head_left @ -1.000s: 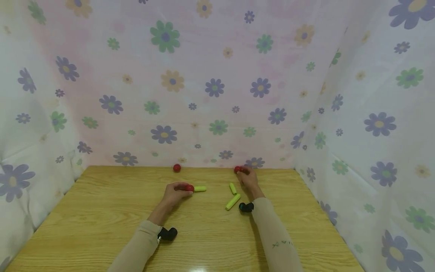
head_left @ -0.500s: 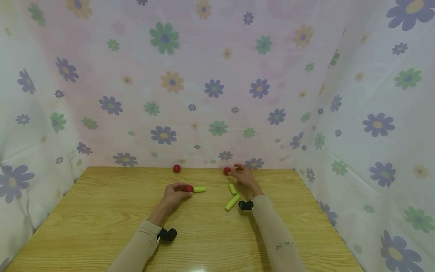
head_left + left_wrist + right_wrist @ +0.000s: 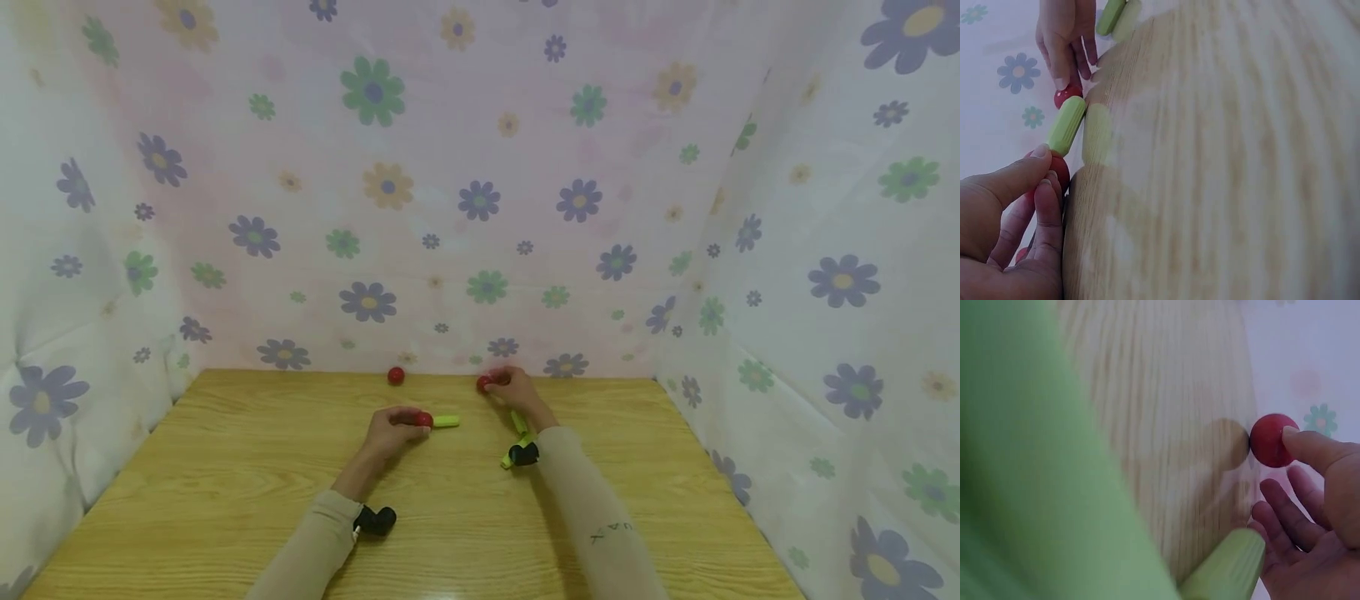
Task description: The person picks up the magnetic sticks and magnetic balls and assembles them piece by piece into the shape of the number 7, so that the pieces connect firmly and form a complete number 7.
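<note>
My left hand (image 3: 387,437) pinches a red ball (image 3: 425,421) between thumb and fingers near the middle of the table. A light-green ribbed stick (image 3: 447,422) points rightward from that ball, its end against it in the left wrist view (image 3: 1067,127). Farther back, my right hand (image 3: 519,392) holds a second red ball (image 3: 483,384) low at the table surface. In the right wrist view its thumb presses on this ball (image 3: 1267,440), while the other fingers spread behind and below it. The two balls stand apart.
Another red ball (image 3: 396,376) lies at the table's back edge. Two more green sticks, one upper (image 3: 519,422) and one lower (image 3: 506,462), lie under the right wrist, partly hidden by its black camera (image 3: 523,454). Flowered cloth (image 3: 480,250) walls the wooden table (image 3: 450,542).
The right hand has moved leftward along the back of the table with its ball, its fingers lifting off briefly and closing round it again. The left hand keeps its hold in place.
</note>
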`<state>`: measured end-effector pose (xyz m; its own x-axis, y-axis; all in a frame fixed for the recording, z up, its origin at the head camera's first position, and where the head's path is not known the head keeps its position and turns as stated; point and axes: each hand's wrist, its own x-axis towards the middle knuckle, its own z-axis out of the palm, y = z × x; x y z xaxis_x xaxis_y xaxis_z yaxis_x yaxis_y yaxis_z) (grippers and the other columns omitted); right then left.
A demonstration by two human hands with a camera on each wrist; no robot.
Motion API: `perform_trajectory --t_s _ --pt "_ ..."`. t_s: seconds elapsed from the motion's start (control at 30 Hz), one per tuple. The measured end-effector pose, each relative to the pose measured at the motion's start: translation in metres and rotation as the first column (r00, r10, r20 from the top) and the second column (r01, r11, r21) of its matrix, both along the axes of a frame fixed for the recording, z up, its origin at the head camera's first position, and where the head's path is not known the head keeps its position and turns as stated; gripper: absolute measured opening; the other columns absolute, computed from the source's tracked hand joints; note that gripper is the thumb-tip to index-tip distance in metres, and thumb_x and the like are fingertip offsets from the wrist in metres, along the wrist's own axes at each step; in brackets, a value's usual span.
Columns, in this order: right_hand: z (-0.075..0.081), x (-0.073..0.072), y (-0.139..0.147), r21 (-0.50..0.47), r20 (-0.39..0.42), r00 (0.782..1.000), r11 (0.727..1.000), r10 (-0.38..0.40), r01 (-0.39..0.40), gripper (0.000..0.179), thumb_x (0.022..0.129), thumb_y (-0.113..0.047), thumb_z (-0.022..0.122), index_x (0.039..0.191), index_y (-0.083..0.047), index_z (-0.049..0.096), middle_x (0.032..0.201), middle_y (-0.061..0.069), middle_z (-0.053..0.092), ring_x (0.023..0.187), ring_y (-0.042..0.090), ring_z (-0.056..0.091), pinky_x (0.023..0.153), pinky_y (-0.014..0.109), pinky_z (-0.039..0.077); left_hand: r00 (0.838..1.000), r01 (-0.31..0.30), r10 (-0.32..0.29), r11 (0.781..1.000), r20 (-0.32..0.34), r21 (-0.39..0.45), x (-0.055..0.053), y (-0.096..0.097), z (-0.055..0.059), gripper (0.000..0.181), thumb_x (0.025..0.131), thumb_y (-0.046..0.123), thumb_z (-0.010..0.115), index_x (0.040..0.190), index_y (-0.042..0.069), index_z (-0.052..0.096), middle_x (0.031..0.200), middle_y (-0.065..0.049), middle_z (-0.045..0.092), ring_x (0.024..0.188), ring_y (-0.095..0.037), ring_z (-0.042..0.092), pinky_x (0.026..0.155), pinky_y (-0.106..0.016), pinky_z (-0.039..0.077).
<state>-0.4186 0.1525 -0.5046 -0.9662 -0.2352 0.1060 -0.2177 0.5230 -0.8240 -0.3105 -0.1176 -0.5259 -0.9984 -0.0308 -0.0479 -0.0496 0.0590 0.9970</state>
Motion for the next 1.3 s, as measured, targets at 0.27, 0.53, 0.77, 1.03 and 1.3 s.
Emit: perform_trajectory --t_s 0.27,0.53,0.77,1.03,1.3 --pt "0.003 -0.002 -0.013 0.112 -0.079 0.983 0.981 0.168 -0.159 0.043 0.097 -0.002 0.069 0.138 0.008 0.060 0.123 0.024 0.068 0.109 0.038 0.066 0.096 0.048 0.055 1.000 0.006 -0.006 1.000 -0.011 0.013 0.001 0.003 0.000 0.036 0.084 -0.001 0.084 0.116 -0.007 0.071 0.112 -0.021 0.070 0.096 -0.021 0.066 0.079 -0.027 0.055" --pt "0.003 0.000 -0.011 0.135 -0.074 0.985 0.980 0.155 -0.144 0.038 0.094 -0.004 0.074 0.130 0.006 0.067 0.117 0.020 0.071 0.102 0.031 0.067 0.088 0.041 0.057 1.000 0.008 -0.007 0.999 -0.017 0.032 0.000 0.004 -0.002 0.035 0.083 -0.001 0.084 0.115 -0.007 0.071 0.108 -0.019 0.071 0.091 -0.018 0.066 0.075 -0.025 0.056" --pt "0.010 0.005 -0.009 0.183 -0.025 0.993 0.977 0.114 -0.107 0.031 0.093 -0.008 0.077 0.121 0.005 0.071 0.106 0.017 0.072 0.096 0.027 0.067 0.084 0.039 0.057 1.000 0.001 -0.001 1.000 -0.022 0.008 -0.001 0.003 -0.002 0.036 0.083 0.000 0.084 0.116 -0.007 0.071 0.109 -0.019 0.072 0.093 -0.019 0.067 0.077 -0.026 0.055" --pt "0.020 0.014 -0.013 0.227 -0.025 0.994 0.969 0.106 -0.097 0.023 0.096 -0.016 0.076 0.111 0.001 0.074 0.101 0.012 0.073 0.091 0.021 0.067 0.081 0.034 0.056 1.000 -0.009 0.009 1.000 -0.013 0.003 0.001 0.002 -0.001 0.037 0.084 0.001 0.084 0.117 -0.006 0.071 0.109 -0.019 0.072 0.091 -0.017 0.066 0.076 -0.024 0.055" --pt "0.019 0.026 -0.012 0.150 -0.053 0.992 0.983 0.115 -0.106 0.028 0.097 -0.015 0.074 0.119 0.003 0.073 0.108 0.017 0.073 0.100 0.029 0.067 0.080 0.035 0.057 1.000 -0.011 0.011 1.000 -0.025 0.006 0.002 0.002 0.000 0.039 0.083 -0.001 0.084 0.119 -0.008 0.070 0.109 -0.021 0.072 0.089 -0.016 0.066 0.074 -0.025 0.055"
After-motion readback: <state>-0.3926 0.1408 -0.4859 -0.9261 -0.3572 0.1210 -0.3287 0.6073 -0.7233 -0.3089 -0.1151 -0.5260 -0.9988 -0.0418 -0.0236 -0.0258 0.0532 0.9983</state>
